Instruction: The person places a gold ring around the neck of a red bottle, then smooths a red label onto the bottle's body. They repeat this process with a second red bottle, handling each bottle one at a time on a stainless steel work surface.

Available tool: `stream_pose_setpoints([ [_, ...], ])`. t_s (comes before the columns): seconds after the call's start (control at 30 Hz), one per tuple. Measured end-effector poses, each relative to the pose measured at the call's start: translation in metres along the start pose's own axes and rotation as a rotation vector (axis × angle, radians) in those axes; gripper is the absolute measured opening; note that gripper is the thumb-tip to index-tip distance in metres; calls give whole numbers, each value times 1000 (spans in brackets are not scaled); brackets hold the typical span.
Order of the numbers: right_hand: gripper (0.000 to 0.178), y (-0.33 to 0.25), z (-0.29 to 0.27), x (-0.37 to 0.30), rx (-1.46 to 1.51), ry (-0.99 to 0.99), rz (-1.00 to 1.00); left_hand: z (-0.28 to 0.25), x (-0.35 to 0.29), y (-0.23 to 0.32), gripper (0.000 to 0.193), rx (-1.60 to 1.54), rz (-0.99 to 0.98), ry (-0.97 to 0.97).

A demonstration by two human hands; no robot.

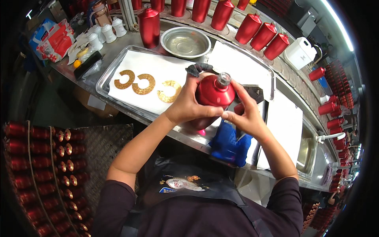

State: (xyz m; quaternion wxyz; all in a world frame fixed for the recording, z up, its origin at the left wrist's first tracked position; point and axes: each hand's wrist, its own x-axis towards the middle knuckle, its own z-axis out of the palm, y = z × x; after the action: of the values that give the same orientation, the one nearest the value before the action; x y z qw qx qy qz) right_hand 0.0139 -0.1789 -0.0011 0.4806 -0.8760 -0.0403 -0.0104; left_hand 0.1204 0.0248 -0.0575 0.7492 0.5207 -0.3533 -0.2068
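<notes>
A glossy red bottle (215, 91) with a clear neck stands tilted toward me between my hands, above the front edge of the metal counter. My left hand (190, 102) is wrapped round its left side, with dark covers on some fingertips. On the other side my right hand (249, 114) grips it, both thumbs meeting across its front. Several gold C-shaped pieces (144, 84) lie on white paper in a metal tray (103, 83) to the left. Just below my right hand is a blue cloth-like pad (233, 144). The bottle's lower part is partly hidden by my hands.
A round metal basin (185, 41) sits behind the tray, beside another red bottle (149, 27). More red bottles line a conveyor (233, 37) at the back. To the right are white sheets (282, 126), a sink faucet (331, 136) and a white jug (300, 53). Racked bottles (41, 162) fill the lower left.
</notes>
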Motion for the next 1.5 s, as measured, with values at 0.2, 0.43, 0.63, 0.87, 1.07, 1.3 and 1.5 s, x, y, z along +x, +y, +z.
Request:
stream_pose_setpoints([
  [0.2,96,8,23,-12,44,91,-152,-5,-16,22,115,337,8,-126],
  [0.43,97,17,37,-20,73,170,-75,20,-31,9,115,256,-13,81],
  [0.63,96,12,42,-26,-66,340,-92,4,-10,8,113,108,-148,-168],
  [0.87,88,6,20,-52,87,368,188,-49,-45,15,86,317,-244,182],
  [1.07,70,23,20,-56,106,417,49,-108,-45,-16,77,1496,-270,341],
  [1.3,67,18,20,-61,216,416,145,-196,22,-30,74,1615,-459,490],
  [1.5,65,23,17,-62,224,415,145,-235,22,-15,80,1535,-748,750],
])
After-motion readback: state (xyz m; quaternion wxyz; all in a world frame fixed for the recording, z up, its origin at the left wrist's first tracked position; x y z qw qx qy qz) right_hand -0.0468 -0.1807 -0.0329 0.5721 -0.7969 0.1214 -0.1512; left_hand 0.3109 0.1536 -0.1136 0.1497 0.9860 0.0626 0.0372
